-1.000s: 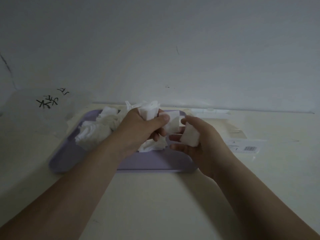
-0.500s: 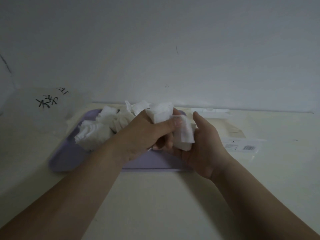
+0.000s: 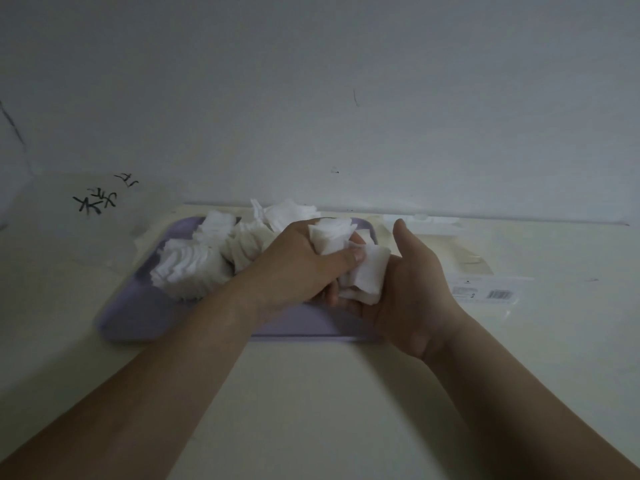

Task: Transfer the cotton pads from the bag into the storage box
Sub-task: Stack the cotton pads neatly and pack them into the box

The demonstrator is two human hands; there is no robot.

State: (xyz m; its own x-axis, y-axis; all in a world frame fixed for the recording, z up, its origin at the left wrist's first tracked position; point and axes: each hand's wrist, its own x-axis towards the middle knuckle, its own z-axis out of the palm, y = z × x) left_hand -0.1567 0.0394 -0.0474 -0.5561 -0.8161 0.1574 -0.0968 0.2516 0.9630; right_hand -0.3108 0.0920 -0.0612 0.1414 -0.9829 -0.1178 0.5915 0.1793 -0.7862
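Observation:
A shallow purple storage box (image 3: 138, 317) lies on the cream table, with several piles of white cotton pads (image 3: 194, 268) in its left and far parts. My left hand (image 3: 298, 268) is closed around a wad of cotton pads (image 3: 332, 237) above the box's right half. My right hand (image 3: 412, 289) cups a stack of pads (image 3: 369, 278) from below and the side, its thumb raised. The two hands touch. The flattened clear bag (image 3: 481, 289), with a barcode label, lies on the table to the right of the box.
A white wall rises just behind the table. A translucent sheet or bag with black handwritten characters (image 3: 100, 199) stands at the left. A white plastic strip (image 3: 422, 221) lies along the wall behind the clear bag. Bare table stretches toward me.
My hands have come together: the left moved right with its wad of pads, and the right turned palm-up under the stack. The pads now press against each other between both hands.

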